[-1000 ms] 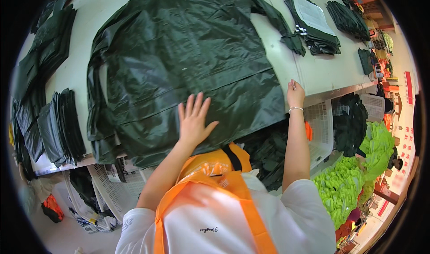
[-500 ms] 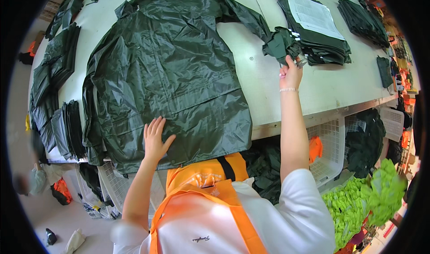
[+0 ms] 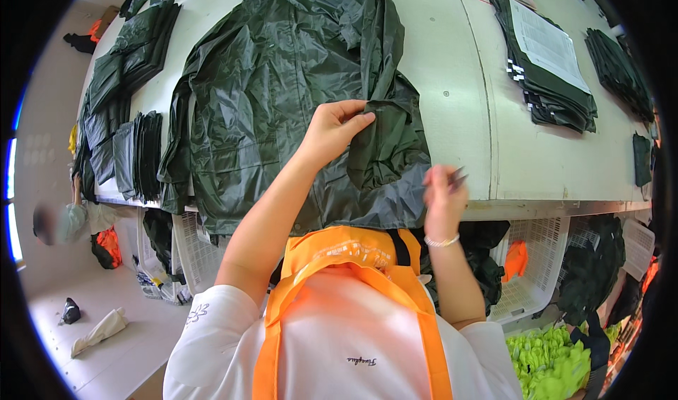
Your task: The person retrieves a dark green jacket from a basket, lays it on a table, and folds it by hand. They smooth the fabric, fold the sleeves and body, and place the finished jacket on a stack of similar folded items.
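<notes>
A dark green, shiny rain jacket (image 3: 258,110) lies spread on the white table, its collar at the far side and its hem at the near edge. Its right-hand sleeve (image 3: 387,146) is folded down over the front, cuff end toward me. My left hand (image 3: 335,132) pinches the edge of this sleeve between thumb and fingers. Just right of the jacket's lower corner, my right hand (image 3: 445,199) is closed around small metal snips (image 3: 458,180). The snips are partly hidden by the fingers and slightly blurred, apart from the cloth.
Folded dark garments (image 3: 134,68) are stacked along the table's left side. At the right lies another stack (image 3: 558,93) with a printed sheet (image 3: 547,36) on top. Beneath the table edge stand white plastic baskets (image 3: 540,252), with bright yellow-green cloth (image 3: 547,361) lower right.
The sleeve has come in from the far right onto the jacket front. My left hand left the hem and took hold of it; my right hand let it go and drew back, keeping the snips.
</notes>
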Available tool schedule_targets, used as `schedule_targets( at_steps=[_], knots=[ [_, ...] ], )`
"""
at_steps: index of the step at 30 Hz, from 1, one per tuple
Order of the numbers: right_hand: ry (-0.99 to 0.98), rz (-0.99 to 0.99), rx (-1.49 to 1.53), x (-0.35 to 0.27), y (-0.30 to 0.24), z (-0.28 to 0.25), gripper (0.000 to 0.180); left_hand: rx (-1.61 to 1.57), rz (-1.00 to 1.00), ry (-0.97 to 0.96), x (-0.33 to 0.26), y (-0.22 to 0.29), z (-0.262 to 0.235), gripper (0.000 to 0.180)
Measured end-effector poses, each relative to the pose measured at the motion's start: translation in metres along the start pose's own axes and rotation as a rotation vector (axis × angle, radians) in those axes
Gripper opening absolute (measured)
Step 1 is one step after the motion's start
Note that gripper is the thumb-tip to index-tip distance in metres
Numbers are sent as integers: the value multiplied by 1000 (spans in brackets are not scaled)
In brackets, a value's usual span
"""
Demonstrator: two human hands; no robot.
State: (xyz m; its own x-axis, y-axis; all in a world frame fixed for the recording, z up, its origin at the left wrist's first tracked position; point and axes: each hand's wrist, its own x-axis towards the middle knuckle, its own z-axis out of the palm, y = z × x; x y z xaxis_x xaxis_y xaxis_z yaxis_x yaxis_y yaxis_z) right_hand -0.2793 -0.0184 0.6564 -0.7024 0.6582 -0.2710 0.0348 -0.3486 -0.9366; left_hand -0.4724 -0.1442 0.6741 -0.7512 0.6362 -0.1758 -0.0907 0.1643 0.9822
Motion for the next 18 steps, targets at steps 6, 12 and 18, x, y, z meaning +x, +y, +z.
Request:
schedule_targets(
  at_steps=[6, 12, 18],
  knots=[
    [-300, -284, -382, 57, -48, 28, 15, -123, -27, -139, -17, 25, 7, 21],
    [-633, -39, -197, 68, -47, 30, 13, -76, 32, -152, -16, 22, -11, 20],
    [-484, -496, -458, 60, -61, 38, 26, -406, -243, -22, -21, 27, -3, 17]
  ],
)
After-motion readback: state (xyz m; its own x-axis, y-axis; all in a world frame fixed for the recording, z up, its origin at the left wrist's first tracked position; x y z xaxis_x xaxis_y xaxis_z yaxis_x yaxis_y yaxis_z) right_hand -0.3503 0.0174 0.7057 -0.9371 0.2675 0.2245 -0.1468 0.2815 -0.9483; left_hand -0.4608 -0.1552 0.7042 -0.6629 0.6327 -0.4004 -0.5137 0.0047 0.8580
